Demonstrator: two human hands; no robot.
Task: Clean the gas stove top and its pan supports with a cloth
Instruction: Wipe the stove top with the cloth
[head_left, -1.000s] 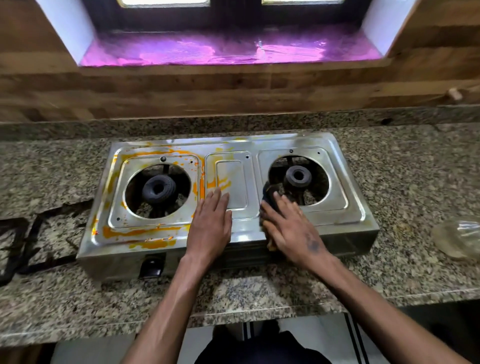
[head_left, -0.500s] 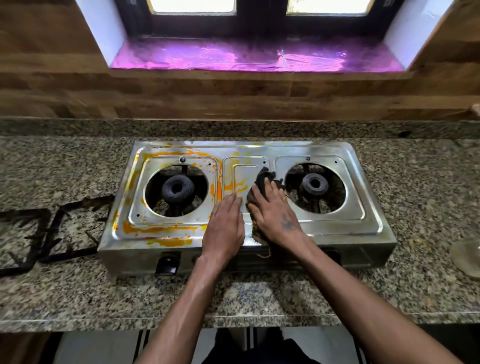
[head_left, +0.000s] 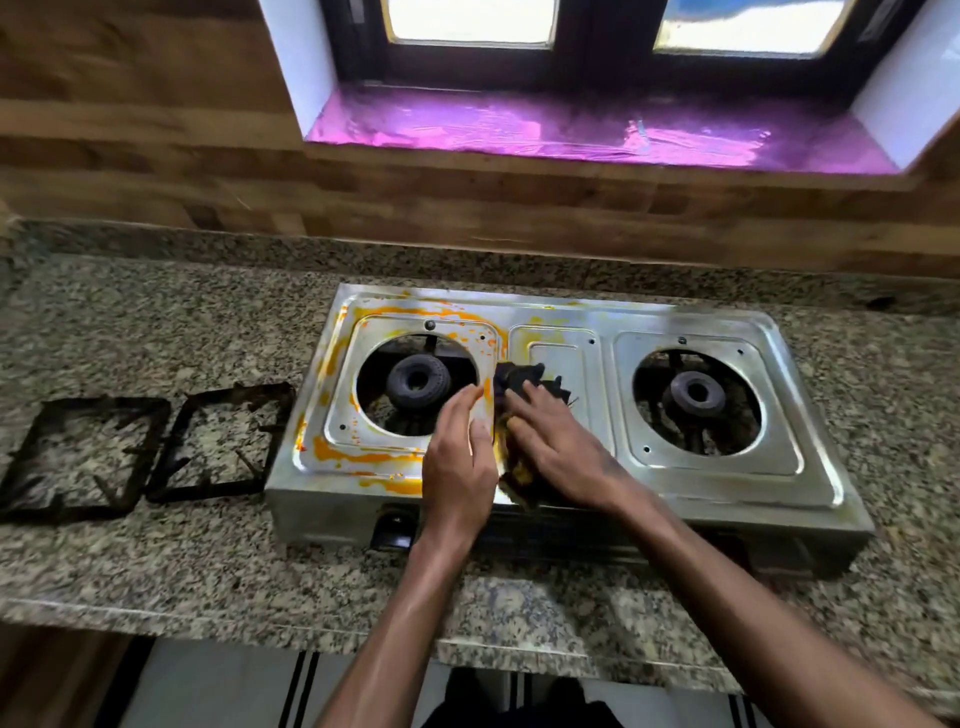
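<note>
Your right hand (head_left: 563, 457) pressed the soft, limp cloth (head_left: 524, 382) flat-fingered at stove (head_left: 779, 467) centre, left hand (head_left: 457, 457) relaxed beside, gripping nothing; cloth prob. bunches, so palm it.

Probably home kitchen: gas stove (head_left: 566, 415), granite counter (head_left: 156, 332).

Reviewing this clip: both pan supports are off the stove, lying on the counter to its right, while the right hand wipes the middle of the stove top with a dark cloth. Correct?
Not quite. The head view shows the two pan supports on the granite counter to the left of the stove, not the right. The rest holds: the right hand presses the dark cloth on the stove's middle.
</note>
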